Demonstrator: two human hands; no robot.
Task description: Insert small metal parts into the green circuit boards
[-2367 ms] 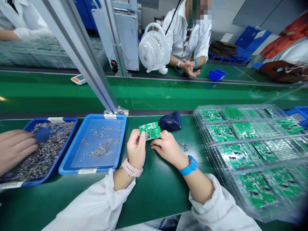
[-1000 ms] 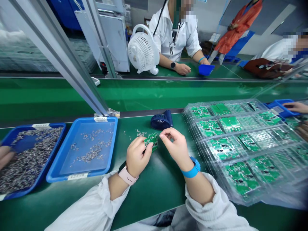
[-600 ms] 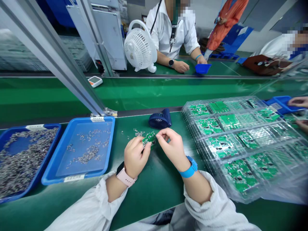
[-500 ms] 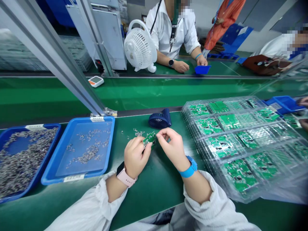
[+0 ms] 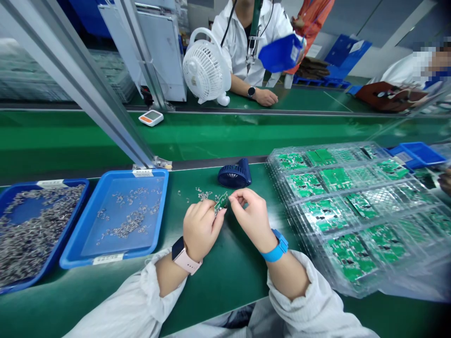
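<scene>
My left hand [image 5: 201, 227] grips a small green circuit board [image 5: 221, 202] between thumb and fingers, tilted up over the table. At the board's right edge is my right hand [image 5: 249, 213], its thumb and index finger pinched together. Whatever may sit between those fingertips is too small to make out. Just beyond the board lies a loose scatter of small metal parts [image 5: 202, 194] on the green table [image 5: 225, 267]. A dark blue handheld fan [image 5: 234, 174] rests behind my hands.
Left are two blue trays [image 5: 160, 220] [image 5: 79, 209] of small metal parts. Right stands a clear compartment tray [image 5: 296, 206] of green boards. A metal post [image 5: 105, 108] slants at left. Across the bench are a white fan [image 5: 206, 65] and a co-worker [image 5: 266, 96].
The circuit board has turned to a steeper tilt in my left hand. My right hand stays almost in place. The co-worker across has lifted a blue bin off the bench.
</scene>
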